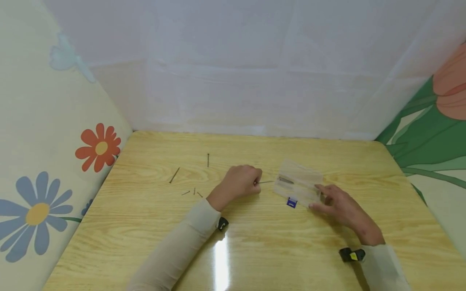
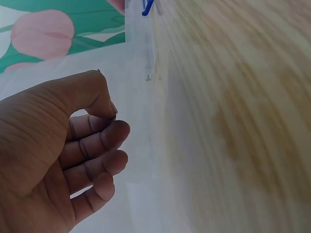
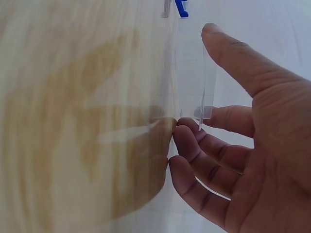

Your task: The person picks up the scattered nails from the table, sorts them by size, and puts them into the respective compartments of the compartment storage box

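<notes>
My left hand (image 1: 238, 180) pinches a thin metal nail (image 1: 265, 182) between thumb and forefinger, its free end pointing right at a clear plastic box (image 1: 303, 193). In the left wrist view most of that nail is hidden by the fingers. Dark nails (image 1: 286, 180) lie in the box, and a blue latch (image 1: 291, 202) sits on its near side. At the box's right end my right hand (image 1: 340, 204) holds it, thumb at the near corner and forefinger on the side. In the right wrist view the other fingers (image 3: 187, 143) rest against the tabletop.
Two long nails, one upright in view (image 1: 208, 160) and one slanted (image 1: 174, 175), lie on the wooden table (image 1: 269, 250) left of my left hand. Several short nails (image 1: 194, 191) lie nearer. A white sheet (image 1: 225, 93) hangs behind the table, with flower-print panels at both sides.
</notes>
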The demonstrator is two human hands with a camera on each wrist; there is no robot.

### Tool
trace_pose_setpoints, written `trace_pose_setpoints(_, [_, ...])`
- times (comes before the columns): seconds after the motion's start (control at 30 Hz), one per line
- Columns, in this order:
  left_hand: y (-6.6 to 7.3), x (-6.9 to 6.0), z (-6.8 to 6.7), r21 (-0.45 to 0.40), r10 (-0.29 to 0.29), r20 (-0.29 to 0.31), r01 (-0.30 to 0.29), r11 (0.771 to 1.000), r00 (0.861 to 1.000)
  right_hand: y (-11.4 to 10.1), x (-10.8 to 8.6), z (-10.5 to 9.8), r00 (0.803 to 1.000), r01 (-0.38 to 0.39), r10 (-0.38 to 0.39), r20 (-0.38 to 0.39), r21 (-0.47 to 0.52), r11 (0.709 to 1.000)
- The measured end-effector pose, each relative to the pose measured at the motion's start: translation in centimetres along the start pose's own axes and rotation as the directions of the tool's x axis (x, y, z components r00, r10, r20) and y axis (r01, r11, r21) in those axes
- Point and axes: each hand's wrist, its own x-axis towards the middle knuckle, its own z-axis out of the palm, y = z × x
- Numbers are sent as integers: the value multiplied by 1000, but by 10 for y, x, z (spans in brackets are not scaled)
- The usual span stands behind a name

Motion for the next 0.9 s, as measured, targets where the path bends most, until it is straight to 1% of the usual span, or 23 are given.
trace_pose_setpoints(0.2, [8, 12, 2, -10, 26, 17, -26, 1000, 1000, 0, 0, 0, 1000, -5, 5, 0, 0, 1000])
trace_pose_setpoints(0.4, [17, 24, 3, -23, 55, 18, -55, 998, 998, 1, 1, 0, 1000, -20, 20, 4, -4, 1000])
trace_pose_setpoints(0.5, [22, 27, 3, -34, 67, 28, -66, 997, 997, 1, 1, 1, 1000, -14, 14, 0, -6, 1000])
trace_pose_setpoints(0.77, [31, 34, 3, -32, 67, 86, -65, 997, 994, 1, 3, 1, 1000, -17, 17, 3, -5, 1000])
trace_pose_setpoints(0.9, [33, 38, 5, -40, 79, 84, -76, 996, 993, 1, 2, 1, 1000, -22, 22, 0, -12, 1000])
